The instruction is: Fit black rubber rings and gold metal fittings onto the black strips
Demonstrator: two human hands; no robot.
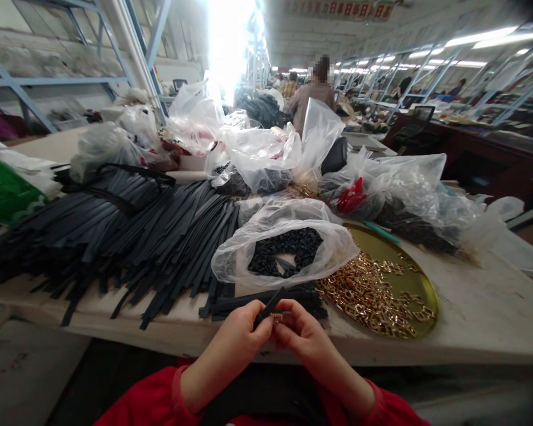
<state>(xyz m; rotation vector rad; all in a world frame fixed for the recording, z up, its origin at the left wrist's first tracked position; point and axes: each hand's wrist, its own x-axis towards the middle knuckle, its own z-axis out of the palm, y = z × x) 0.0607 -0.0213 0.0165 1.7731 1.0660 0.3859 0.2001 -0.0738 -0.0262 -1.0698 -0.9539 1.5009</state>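
Both my hands meet over the front edge of the table. My left hand (247, 324) is closed around a dark strap (270, 305), whose end sticks up to the right. Pinched in the fingers of my right hand (295, 324) is a small gold buckle (276, 318), close against the strap; whether the strap passes through it I cannot tell. Just beyond my hands lies a short bundle of dark straps (235, 305). Behind it, an open clear plastic bag (231, 260) holds many small black pieces (288, 248). To the right, gold buckles (368, 296) heap on a round gold tray (421, 284).
Long dark straps (115, 231) spread over the left of the table (484, 313). Filled plastic bags (262, 151) line the back, with a red item (352, 195) among them. A teal pen-like stick (382, 232) lies by the tray. A person (308, 100) is farther off.
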